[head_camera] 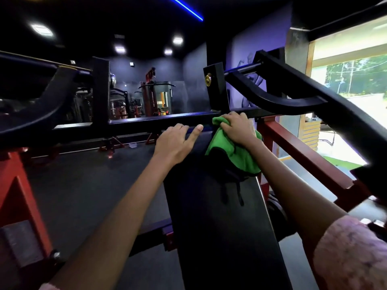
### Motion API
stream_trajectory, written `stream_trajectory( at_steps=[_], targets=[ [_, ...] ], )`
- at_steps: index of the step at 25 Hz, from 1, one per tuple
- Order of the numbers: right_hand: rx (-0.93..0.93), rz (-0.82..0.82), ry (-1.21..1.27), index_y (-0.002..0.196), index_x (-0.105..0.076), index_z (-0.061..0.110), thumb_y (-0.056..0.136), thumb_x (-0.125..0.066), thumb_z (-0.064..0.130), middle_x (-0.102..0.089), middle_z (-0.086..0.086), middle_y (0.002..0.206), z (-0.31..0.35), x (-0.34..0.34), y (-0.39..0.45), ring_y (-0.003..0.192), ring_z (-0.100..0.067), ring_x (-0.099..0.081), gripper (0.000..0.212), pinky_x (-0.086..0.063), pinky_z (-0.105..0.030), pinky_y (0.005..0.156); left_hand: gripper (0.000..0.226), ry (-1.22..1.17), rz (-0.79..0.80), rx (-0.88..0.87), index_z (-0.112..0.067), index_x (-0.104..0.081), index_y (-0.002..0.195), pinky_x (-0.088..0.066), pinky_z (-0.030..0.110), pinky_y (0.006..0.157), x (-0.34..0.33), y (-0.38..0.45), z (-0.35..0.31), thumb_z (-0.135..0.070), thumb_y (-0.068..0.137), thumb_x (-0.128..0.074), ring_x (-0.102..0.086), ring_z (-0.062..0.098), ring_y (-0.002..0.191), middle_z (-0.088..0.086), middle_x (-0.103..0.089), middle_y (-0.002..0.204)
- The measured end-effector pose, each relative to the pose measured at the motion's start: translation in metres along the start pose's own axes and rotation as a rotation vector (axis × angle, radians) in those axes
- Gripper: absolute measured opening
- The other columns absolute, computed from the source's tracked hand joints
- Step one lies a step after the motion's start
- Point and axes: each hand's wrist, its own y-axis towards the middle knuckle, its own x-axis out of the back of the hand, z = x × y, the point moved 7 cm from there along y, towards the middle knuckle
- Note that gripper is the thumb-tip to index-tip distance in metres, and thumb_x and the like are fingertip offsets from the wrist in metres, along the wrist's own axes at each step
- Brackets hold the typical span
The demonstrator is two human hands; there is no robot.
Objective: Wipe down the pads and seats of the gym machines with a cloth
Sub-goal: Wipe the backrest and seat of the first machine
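the person leans over a long black pad point(219, 227) that runs away from them toward a black crossbar point(146, 122) at its far end. both bare arms reach forward along it.

the right hand point(236, 128) sits at the top right corner of the pad, fingers curled down over a green cloth point(234, 153) and gripping it against the pad's upper edge, just below the crossbar. the cloth bunches under the palm and spills down toward the person, with a darker fold and a couple of thin dark strips hanging from its lower edge onto the pad; what those strips are i cannot tell.

the left hand point(176, 143) rests on the top left of the pad, holding nothing. its fingers are loose and fairly straight, the fingertips point(198, 128) reaching up to the crossbar, the thumb spread to the side. the two hands lie near each other, not touching.

red frame bars point(303, 155) run down the right side of the pad, and another red frame piece point(18, 197) stands at the left. heavy black arms point(282, 97) of the machine curve overhead on both sides. a bright window point(356, 84) fills the right wall, and other gym machines point(155, 97) stand at the back of the dark room under ceiling lights point(41, 30). a pink sleeve point(351, 254) shows at the right upper arm.
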Motion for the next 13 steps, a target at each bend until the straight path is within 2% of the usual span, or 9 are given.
stream_trajectory(
  at_steps=[1, 2, 4, 5, 6, 9, 11, 13],
  targets=[
    [-0.013, 0.015, -0.017, 0.130, -0.052, 0.025, 0.095, -0.042, 0.033, -0.047, -0.004, 0.135, 0.003, 0.000, 0.002, 0.120, -0.031, -0.039, 0.037, -0.030, -0.043, 0.098, 0.078, -0.008, 0.040, 0.010, -0.010, -0.060, 0.115, -0.039, 0.038, 0.091, 0.000, 0.003, 0.000, -0.069, 0.090, -0.014, -0.051, 0.028, 0.113, 0.009, -0.057, 0.121],
    [0.052, 0.015, -0.038, 0.131, -0.051, 0.025, 0.095, -0.042, 0.034, -0.045, -0.003, 0.136, 0.017, -0.001, 0.002, 0.122, -0.030, -0.038, 0.037, -0.030, -0.042, 0.098, 0.071, -0.018, 0.077, 0.022, -0.010, -0.060, 0.108, -0.039, 0.038, 0.089, -0.001, 0.007, 0.000, -0.064, 0.093, -0.016, -0.052, 0.029, 0.111, 0.011, -0.058, 0.117],
    [0.218, 0.018, -0.010, 0.131, -0.051, 0.026, 0.096, -0.042, 0.034, -0.047, -0.002, 0.133, 0.044, -0.004, -0.004, 0.121, -0.027, -0.038, 0.038, -0.031, -0.039, 0.094, 0.069, -0.030, 0.145, 0.031, -0.012, -0.060, 0.094, -0.040, 0.039, 0.087, -0.005, 0.019, -0.008, -0.062, 0.093, -0.012, -0.054, 0.032, 0.106, 0.014, -0.060, 0.109],
    [0.241, 0.016, 0.015, 0.131, -0.051, 0.027, 0.096, -0.043, 0.034, -0.049, -0.001, 0.131, 0.043, -0.004, -0.005, 0.118, -0.026, -0.039, 0.037, -0.031, -0.039, 0.093, 0.071, -0.026, 0.176, 0.032, -0.012, -0.058, 0.089, -0.040, 0.039, 0.086, -0.009, 0.026, -0.012, -0.063, 0.092, -0.009, -0.055, 0.032, 0.105, 0.015, -0.060, 0.106],
    [0.200, 0.009, 0.035, 0.130, -0.052, 0.027, 0.095, -0.043, 0.034, -0.050, -0.001, 0.128, 0.031, -0.005, -0.003, 0.116, -0.027, -0.040, 0.037, -0.031, -0.039, 0.093, 0.072, -0.011, 0.202, 0.034, -0.013, -0.056, 0.083, -0.040, 0.039, 0.086, -0.013, 0.031, -0.016, -0.064, 0.091, -0.007, -0.055, 0.032, 0.103, 0.016, -0.060, 0.105],
    [-0.078, -0.021, 0.166, 0.125, -0.056, 0.026, 0.093, -0.043, 0.031, -0.052, -0.006, 0.123, -0.025, -0.008, 0.001, 0.115, -0.032, -0.042, 0.034, -0.033, -0.043, 0.095, 0.069, 0.073, 0.242, 0.024, -0.014, -0.049, 0.074, -0.037, 0.039, 0.083, -0.027, 0.042, -0.027, -0.064, 0.091, -0.003, -0.055, 0.032, 0.101, 0.015, -0.059, 0.098],
    [-0.207, -0.029, 0.327, 0.122, -0.058, 0.024, 0.093, -0.042, 0.029, -0.052, -0.009, 0.121, -0.042, -0.013, -0.004, 0.116, -0.036, -0.043, 0.034, -0.035, -0.046, 0.097, 0.070, 0.125, 0.236, 0.005, -0.013, -0.052, 0.083, -0.035, 0.041, 0.085, -0.035, 0.047, -0.036, -0.064, 0.091, -0.005, -0.054, 0.032, 0.105, 0.015, -0.059, 0.105],
    [-0.245, -0.037, 0.396, 0.125, -0.056, 0.027, 0.093, -0.041, 0.032, -0.052, -0.009, 0.125, -0.043, -0.018, -0.013, 0.118, -0.037, -0.043, 0.036, -0.035, -0.049, 0.100, 0.070, 0.157, 0.250, 0.000, -0.010, -0.054, 0.099, -0.031, 0.044, 0.095, -0.046, 0.050, -0.047, -0.063, 0.092, -0.009, -0.050, 0.033, 0.114, 0.015, -0.055, 0.121]
  ],
)
